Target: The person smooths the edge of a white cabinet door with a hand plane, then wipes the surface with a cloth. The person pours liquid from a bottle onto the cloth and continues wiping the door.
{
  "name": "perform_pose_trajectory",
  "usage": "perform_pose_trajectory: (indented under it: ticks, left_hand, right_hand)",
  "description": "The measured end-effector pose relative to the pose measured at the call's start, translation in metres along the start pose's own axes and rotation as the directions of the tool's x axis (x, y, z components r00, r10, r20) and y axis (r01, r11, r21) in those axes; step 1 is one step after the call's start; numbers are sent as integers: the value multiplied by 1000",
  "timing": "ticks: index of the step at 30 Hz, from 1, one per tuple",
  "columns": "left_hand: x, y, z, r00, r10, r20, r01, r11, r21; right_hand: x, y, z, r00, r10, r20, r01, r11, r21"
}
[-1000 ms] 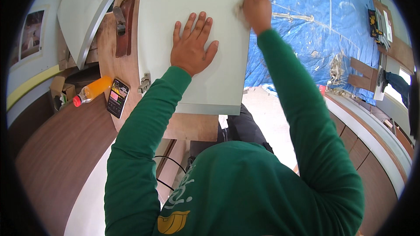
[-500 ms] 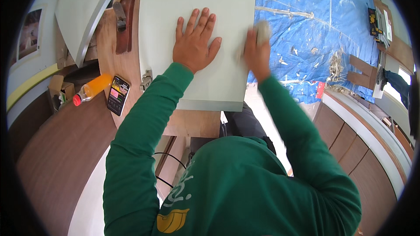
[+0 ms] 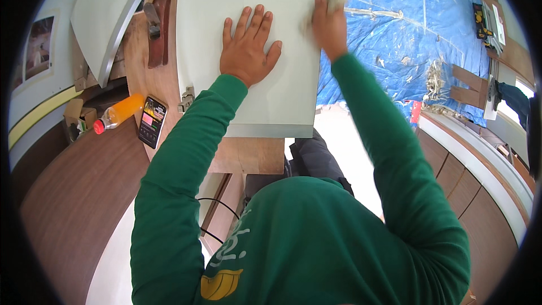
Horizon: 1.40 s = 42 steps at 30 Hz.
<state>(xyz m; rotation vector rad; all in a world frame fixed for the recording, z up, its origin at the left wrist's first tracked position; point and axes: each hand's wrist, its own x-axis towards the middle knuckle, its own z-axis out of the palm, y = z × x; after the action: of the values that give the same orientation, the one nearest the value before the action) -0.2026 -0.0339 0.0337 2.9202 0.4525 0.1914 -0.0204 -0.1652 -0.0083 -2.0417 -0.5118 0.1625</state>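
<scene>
A pale grey-white cabinet door panel [image 3: 271, 99] lies flat on a wooden bench [image 3: 248, 155], with a metal hinge [image 3: 186, 99] on its left edge. My left hand [image 3: 248, 48] rests flat on the panel, fingers spread and nothing in it. At the panel's right edge, my right hand [image 3: 330, 28] closes round a pale, rag-like pad [image 3: 337, 1] that seems to wrap the edge. Motion smears the pad, so its exact kind is unclear.
Left of the panel lie a wooden hand plane [image 3: 160, 31], a phone [image 3: 153, 121] and an orange drink bottle [image 3: 121, 113]. Another door panel [image 3: 104, 20] leans behind them. Blue tarp [image 3: 389, 51] with shavings covers the right side. Someone's leg [image 3: 515, 101] shows far right.
My right hand has slid away from me along the panel's right edge with the pad. My left hand stays flat on the panel; the view has shifted slightly.
</scene>
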Motion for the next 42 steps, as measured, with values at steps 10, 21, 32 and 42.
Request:
perform_pose_trajectory:
  ticks: [10,21,32,42]
  left_hand:
    - [4,5,1,1000,13,-6,-13,1000,-7]
    - [-33,35,-43,983,-23,-185,-30,960,-280]
    - [-246,143,-151,690,5,724,718,118,-685]
    - [-321,130,-226,814,32,580,581,-55,-812]
  right_hand:
    - [-246,-29,-120,712,573,407,-664,738,123]
    - [-149,-17,-226,565,181,805,-817,-14,577]
    - [-99,-22,-199,519,51,853,-854,-2,520]
    - [-99,-101,-189,488,-33,872,-865,116,489]
